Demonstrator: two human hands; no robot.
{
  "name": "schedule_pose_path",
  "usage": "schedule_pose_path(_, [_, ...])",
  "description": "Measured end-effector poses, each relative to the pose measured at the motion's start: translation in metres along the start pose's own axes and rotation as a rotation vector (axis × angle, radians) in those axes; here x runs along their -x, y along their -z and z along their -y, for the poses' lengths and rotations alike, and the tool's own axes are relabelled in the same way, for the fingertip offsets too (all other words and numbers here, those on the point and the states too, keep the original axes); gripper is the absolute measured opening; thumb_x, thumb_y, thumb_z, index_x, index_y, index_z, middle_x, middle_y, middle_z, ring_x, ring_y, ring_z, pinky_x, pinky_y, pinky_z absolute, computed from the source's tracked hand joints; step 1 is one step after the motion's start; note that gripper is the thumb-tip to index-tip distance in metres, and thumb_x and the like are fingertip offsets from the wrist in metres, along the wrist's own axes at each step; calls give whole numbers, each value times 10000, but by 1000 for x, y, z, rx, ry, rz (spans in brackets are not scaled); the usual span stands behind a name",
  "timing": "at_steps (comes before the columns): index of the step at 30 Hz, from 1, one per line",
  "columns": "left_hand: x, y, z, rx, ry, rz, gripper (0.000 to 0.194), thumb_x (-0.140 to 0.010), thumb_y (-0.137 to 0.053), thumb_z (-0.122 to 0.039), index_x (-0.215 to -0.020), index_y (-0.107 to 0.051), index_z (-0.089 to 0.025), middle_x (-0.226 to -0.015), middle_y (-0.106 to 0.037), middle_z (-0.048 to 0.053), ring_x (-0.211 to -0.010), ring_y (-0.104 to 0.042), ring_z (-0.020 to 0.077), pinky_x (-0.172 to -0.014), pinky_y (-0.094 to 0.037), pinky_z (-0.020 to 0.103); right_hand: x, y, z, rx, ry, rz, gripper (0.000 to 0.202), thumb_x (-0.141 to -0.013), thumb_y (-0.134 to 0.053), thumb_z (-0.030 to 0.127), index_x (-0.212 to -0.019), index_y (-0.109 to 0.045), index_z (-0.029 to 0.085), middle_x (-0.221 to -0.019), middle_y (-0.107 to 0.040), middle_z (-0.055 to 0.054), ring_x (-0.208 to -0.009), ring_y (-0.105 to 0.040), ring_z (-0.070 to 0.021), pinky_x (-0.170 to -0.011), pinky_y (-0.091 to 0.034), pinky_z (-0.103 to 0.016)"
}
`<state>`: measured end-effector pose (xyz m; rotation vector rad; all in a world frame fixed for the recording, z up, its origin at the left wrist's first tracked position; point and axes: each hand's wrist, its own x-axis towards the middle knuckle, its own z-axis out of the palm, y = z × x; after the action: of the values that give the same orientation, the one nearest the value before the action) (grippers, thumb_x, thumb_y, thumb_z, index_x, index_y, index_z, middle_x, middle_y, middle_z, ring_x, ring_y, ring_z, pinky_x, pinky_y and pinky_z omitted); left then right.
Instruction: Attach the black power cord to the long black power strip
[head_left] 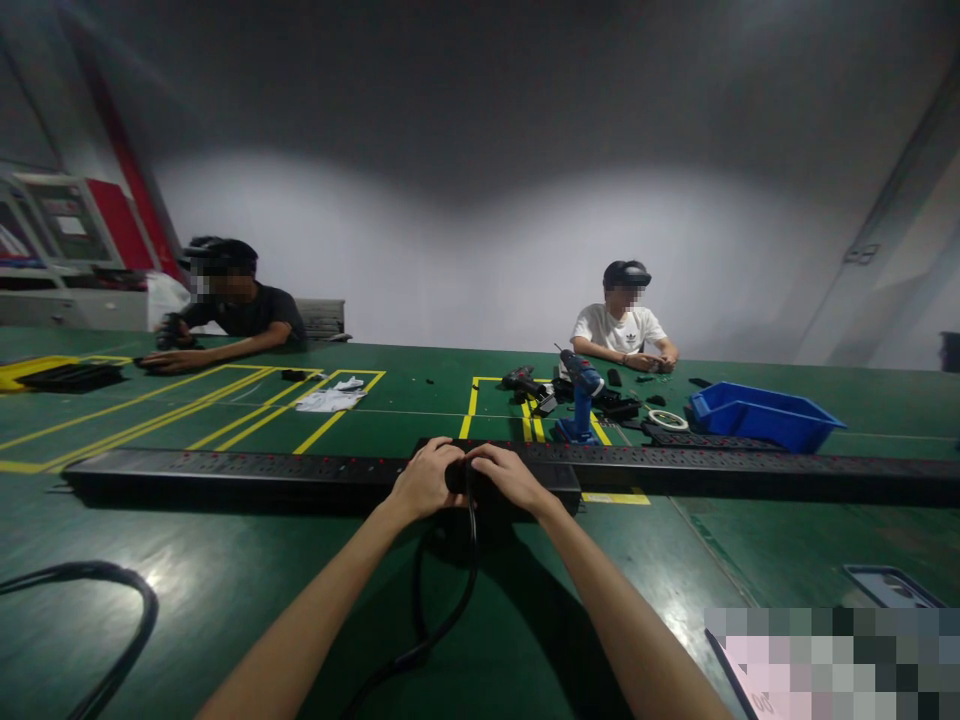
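Note:
Both hands meet over a long black power strip [285,475] that lies crosswise on the green table. My left hand [427,482] is curled around a dark, rounded cable end [455,476] at the strip. From the right, my right hand [510,476] closes its fingers on the same piece, its fingertips beside the black cable [473,545]. That cable hangs down from between the hands and curves toward me across the tabletop. The fingers hide how the cable end meets the strip.
Behind the strip stands a blue cordless drill [580,395], among tools and black parts. Another black strip [750,472] extends right, with a blue bin [765,415] behind it. A thick cable [112,572] loops at left. Two people sit across the table [420,400].

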<state>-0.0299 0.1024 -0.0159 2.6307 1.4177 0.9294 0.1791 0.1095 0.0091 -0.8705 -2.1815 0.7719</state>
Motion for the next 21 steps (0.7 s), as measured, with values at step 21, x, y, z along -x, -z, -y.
schedule_pose_path(21, [0,1,-1,4,23,-3,721,-485,-802,-621,-1082,-627,-257,-1059,-663,69,-1187,-481,339,-971,-431,465,4,-1,1,-30,66,24,591,-658,-745,196,-1204,-526,250,-1083,-635,-20,-980,-590,-201,-845,-438,-304])
